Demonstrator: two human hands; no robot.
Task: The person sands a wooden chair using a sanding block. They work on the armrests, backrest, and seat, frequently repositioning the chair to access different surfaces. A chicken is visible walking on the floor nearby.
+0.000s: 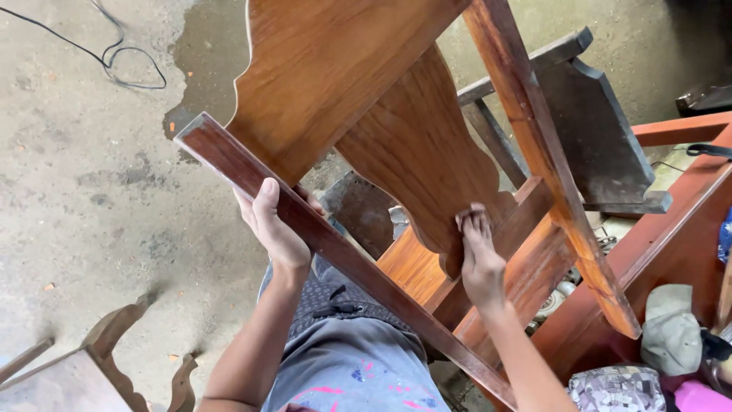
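A varnished wooden chair frame (pixel 396 130) is held up over the lap, tilted, well above the concrete floor (pixel 84 168). Its long dark-red side rail (pixel 335 252) runs diagonally from upper left to lower right, and a second rail (pixel 549 160) slants down on the right side. Between them two scalloped brown panels are seen, one behind the other.

The left hand (pixel 273 225) is wrapped around the diagonal rail from behind, the thumb laid flat along its front face and the fingers curled out of sight on the far side. The right hand (pixel 480 259) is pressed against the lower edge of the nearer scalloped panel (pixel 427 160), fingers held together and pointing upward, fingertips touching the wood; nothing is pinched between them.

Behind the frame a darker, unvarnished chair piece (pixel 595 137) is seen, standing near an orange-red wooden box (pixel 679 229) at the right. The box is open at the top — a grey cap (pixel 671 328), a patterned cloth (pixel 618 389) and something pink (pixel 698 398) lie in its near end, though what else is inside cannot be made out. A metal fitting (pixel 553 297) shows just below the held frame.

On the floor at lower left another carved wooden part (pixel 99 366) lies, and a black cable (pixel 114 57) is looped at upper left beside a damp patch (pixel 206 69). Grey shorts (pixel 358 374) with pink paint spots are visible below the arms.
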